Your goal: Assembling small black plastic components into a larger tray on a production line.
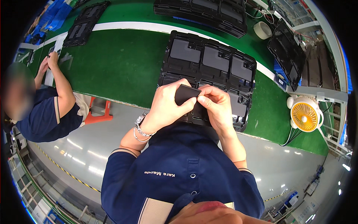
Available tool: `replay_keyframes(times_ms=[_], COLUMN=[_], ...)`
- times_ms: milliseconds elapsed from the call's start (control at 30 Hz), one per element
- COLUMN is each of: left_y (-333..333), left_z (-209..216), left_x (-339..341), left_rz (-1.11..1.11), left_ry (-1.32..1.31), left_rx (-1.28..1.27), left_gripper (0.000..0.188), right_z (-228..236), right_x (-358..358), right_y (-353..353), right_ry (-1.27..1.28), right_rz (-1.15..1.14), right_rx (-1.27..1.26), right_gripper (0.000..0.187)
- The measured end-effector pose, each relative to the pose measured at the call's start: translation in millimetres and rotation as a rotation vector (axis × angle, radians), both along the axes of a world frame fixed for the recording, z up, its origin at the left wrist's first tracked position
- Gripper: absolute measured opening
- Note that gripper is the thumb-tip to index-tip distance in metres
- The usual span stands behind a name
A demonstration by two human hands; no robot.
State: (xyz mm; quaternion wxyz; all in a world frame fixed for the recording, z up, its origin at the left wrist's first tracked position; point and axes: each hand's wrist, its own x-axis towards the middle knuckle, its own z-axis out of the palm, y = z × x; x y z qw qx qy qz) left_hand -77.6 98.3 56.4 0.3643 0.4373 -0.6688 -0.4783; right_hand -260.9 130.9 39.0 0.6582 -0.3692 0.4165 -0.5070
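My left hand (167, 101) is closed round a flat, dark rectangular piece (185, 94), thumb on its near side and fingers behind. At the piece's right corner, the thumb and forefinger of my right hand (216, 103) are pinched together. Whether something small sits in that pinch is hidden. Both hands are above the near edge of a black moulded tray (228, 53), whose pockets hold flat grey-black pieces (215, 61). Its near left part is covered by my hands.
The tray lies on a green bench (115, 63). Beyond it are stacked black trays (209, 11) and a tape roll (262, 30). A white-and-yellow fan (305, 115) stands right. At left, a co-worker's hands (50, 61) work near another tray (84, 26); an orange stool (100, 111) is below.
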Motion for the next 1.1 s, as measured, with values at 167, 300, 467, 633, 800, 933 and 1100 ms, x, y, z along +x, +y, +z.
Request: replay_keyframes(times_ms=[167, 300, 467, 633, 800, 933, 1100], left_y=[-1, 0, 1, 2, 3, 6, 6], left_z=[-5, -9, -7, -8, -6, -5, -3], left_x=[1, 1, -1, 0, -1, -2, 0], left_rz=[0.014, 0.022, 0.033, 0.040, 0.032, 0.042, 0.035], left_ry=[0.032, 0.005, 0.009, 0.025, 0.083, 0.085, -0.008], left_rx=[0.047, 0.026, 0.023, 0.014, 0.027, 0.022, -0.025], left_gripper=[0.022, 0.023, 0.023, 0.021, 0.021, 0.020, 0.020], right_z=[7, 8, 11, 14, 14, 11, 7], right_x=[-1, -1, 1, 2, 5, 8, 6], right_y=[-1, 0, 2, 3, 4, 7, 5], right_ry=[0.068, 0.132, 0.184, 0.322, 0.193, 0.182, 0.108], right_rz=[0.013, 0.020, 0.004, -0.006, -0.048, -0.082, -0.067], right_rx=[-0.052, -0.101, -0.124, -0.170, -0.144, -0.179, -0.111], right_gripper=[0.008, 0.009, 0.010, 0.010, 0.007, 0.006, 0.008])
